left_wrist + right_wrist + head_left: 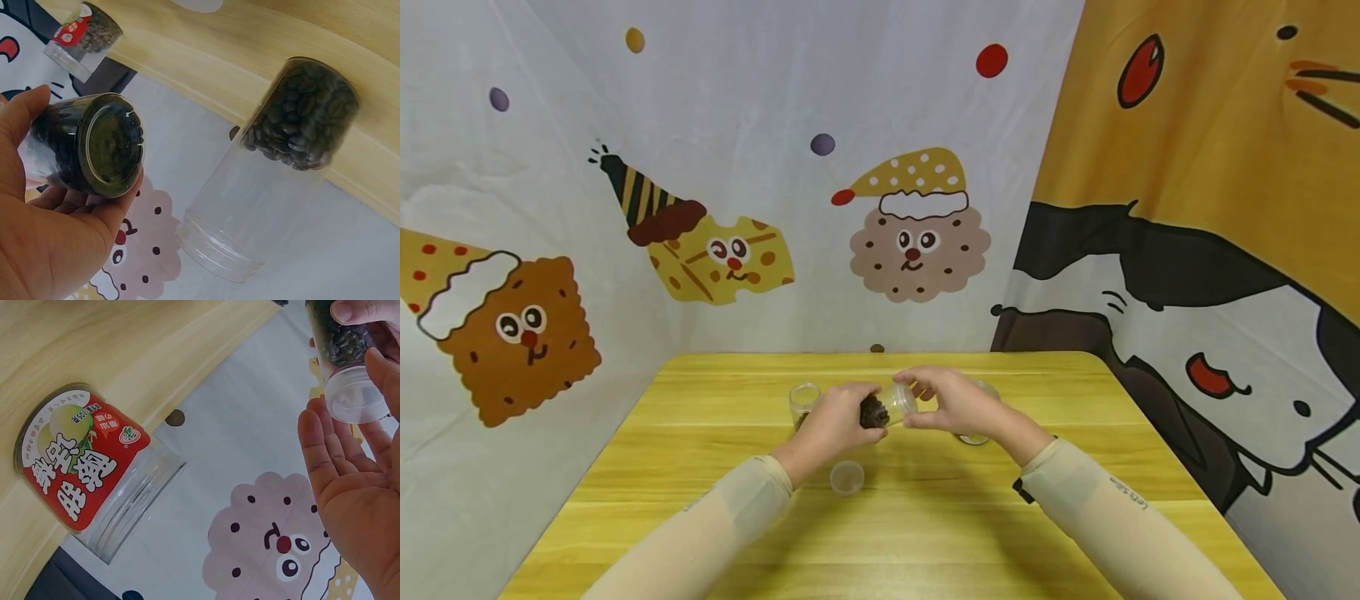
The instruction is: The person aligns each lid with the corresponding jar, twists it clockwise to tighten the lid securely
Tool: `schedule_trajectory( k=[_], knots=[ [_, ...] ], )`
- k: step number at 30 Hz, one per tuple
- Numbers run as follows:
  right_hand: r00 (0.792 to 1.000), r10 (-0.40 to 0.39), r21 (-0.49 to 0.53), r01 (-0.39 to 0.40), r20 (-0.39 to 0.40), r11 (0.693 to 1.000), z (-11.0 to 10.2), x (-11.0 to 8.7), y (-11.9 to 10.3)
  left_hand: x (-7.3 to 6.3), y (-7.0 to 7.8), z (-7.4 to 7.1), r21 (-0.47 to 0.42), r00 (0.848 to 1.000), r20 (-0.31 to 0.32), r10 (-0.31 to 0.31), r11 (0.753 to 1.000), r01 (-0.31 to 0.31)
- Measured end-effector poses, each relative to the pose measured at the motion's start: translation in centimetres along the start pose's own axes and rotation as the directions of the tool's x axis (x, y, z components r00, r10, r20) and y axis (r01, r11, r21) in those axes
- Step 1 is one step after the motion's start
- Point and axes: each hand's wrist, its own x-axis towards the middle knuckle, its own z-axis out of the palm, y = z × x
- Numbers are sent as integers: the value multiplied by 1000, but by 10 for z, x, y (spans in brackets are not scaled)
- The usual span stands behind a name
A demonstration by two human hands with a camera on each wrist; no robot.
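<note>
My left hand grips a clear jar part-filled with dark beans, tipped on its side above the table. In the left wrist view, the base of this jar faces the camera. Thumb and fingers of my right hand lie around its translucent lid; part of that contact is hidden. Left of my left hand stands another clear jar, uncapped, with dark beans in its bottom. Behind my right hand is a jar with a red label.
A loose translucent lid lies on the wooden table, in front of my left hand. A cloth backdrop with cartoon prints hangs behind the table and along its sides.
</note>
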Motion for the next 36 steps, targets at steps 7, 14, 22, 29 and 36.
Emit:
schedule_trajectory(
  k=[7,14,22,29,36],
  knots=[
    [1000,25,17,-25,10,1000,-1,0,0,0,1,0,10,1000,-4,12,1000,-12],
    [999,28,32,-29,33,999,-1,-1,1,-1,3,-1,16,999,-15,33,999,-32],
    [999,31,27,-32,35,999,1,-1,3,-2,2,0,14,999,-21,36,999,-36],
    [996,62,38,-64,57,997,2,-1,3,-1,-2,4,27,1000,-12,18,999,-18],
    [1000,18,0,-18,25,1000,2,-1,3,-1,-3,2,14,1000,-13,16,1000,-15]
  ],
)
